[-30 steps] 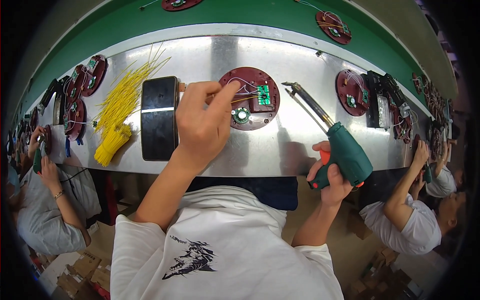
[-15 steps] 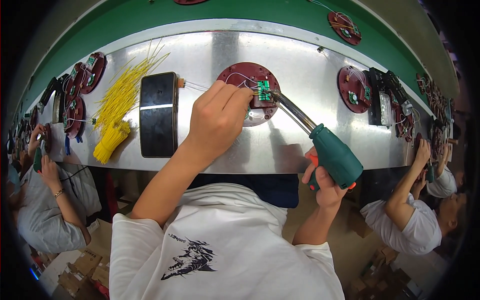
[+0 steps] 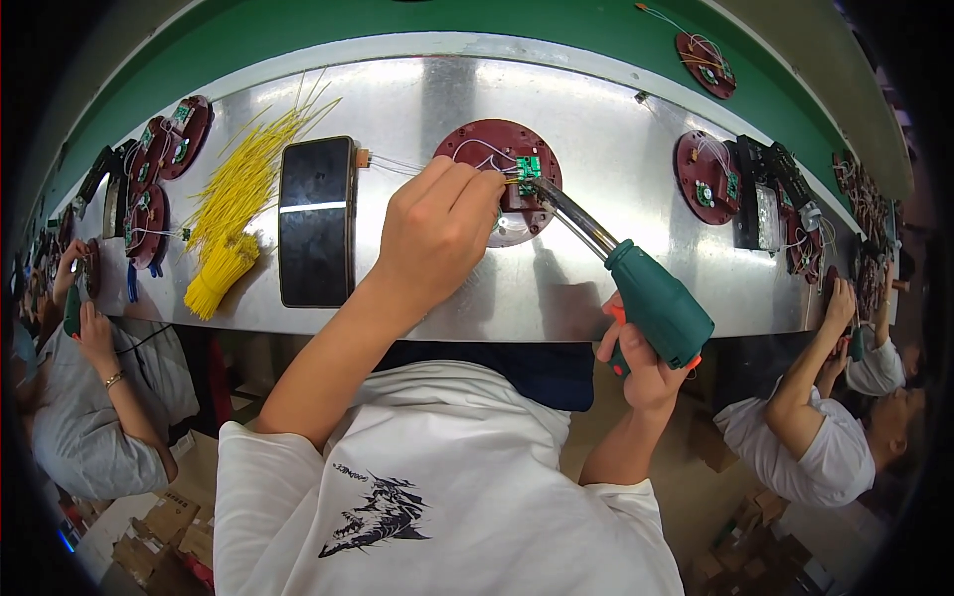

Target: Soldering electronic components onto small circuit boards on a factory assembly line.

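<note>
A round dark red base lies on the metal bench in front of me, with a small green circuit board and thin white wires on it. My left hand rests over its left part, fingertips pinched on a thin yellow wire that reaches the board's left edge. My right hand grips a green soldering gun by its handle. The gun's metal nozzle slants up-left, and its tip is at the board's lower right corner. My left palm hides some of the wires and base.
Left of the base lie a dark phone and a bundle of yellow wires. More red bases stand on both sides, with a black part at right. A green belt runs behind the bench. Co-workers sit at either side.
The soldering gun has shifted slightly left. A red base on the green belt has moved to the right. My left hand keeps its pinch at the board.
</note>
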The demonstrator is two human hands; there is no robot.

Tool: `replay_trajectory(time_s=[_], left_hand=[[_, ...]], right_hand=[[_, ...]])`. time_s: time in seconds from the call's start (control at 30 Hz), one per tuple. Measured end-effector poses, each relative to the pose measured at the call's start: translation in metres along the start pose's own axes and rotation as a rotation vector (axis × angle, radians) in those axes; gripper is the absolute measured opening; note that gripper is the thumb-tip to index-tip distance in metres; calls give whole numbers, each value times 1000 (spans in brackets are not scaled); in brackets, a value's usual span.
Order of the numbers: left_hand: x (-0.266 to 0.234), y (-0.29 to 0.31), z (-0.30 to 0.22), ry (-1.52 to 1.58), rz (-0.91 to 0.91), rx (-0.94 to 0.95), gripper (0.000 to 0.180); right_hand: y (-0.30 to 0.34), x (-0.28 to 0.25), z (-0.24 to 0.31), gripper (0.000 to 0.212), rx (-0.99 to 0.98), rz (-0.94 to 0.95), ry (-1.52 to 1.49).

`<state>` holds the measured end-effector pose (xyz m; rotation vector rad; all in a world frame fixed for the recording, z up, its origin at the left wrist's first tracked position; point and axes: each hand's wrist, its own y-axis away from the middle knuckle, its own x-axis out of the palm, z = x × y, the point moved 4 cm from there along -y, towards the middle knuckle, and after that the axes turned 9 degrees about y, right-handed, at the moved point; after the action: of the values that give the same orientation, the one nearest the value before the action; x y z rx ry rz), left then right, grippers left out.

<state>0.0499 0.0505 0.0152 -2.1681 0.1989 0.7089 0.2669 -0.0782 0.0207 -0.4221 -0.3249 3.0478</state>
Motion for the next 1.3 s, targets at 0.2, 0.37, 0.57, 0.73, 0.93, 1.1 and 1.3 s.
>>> replay_trajectory(time_s=[0.2, 0.37, 0.57, 0.73, 0.93, 1.1, 1.3], left_hand=[[1, 0, 0, -15, 0, 19, 15], [0, 0, 0, -16, -3, 19, 16], [-1, 0, 0, -14, -1, 19, 17], [0, 0, 0, -14, 2, 21, 18], [0, 1, -4, -37, 20, 14, 19], [0, -1, -4, -46, 2, 39, 21], [-2, -2, -9, -115, 36, 25, 25]], right_hand=[[6, 1, -2, 39, 69, -7, -24], [0, 2, 2, 41, 71, 2, -53], [0, -15, 4, 45, 55, -238, -65], [-5, -46, -9, 43, 39, -438, -76], [-6, -75, -34, 41, 42, -482, -177], [-4, -75, -41, 41, 56, -529, -238], [-4, -76, -37, 41, 42, -567, -254]])
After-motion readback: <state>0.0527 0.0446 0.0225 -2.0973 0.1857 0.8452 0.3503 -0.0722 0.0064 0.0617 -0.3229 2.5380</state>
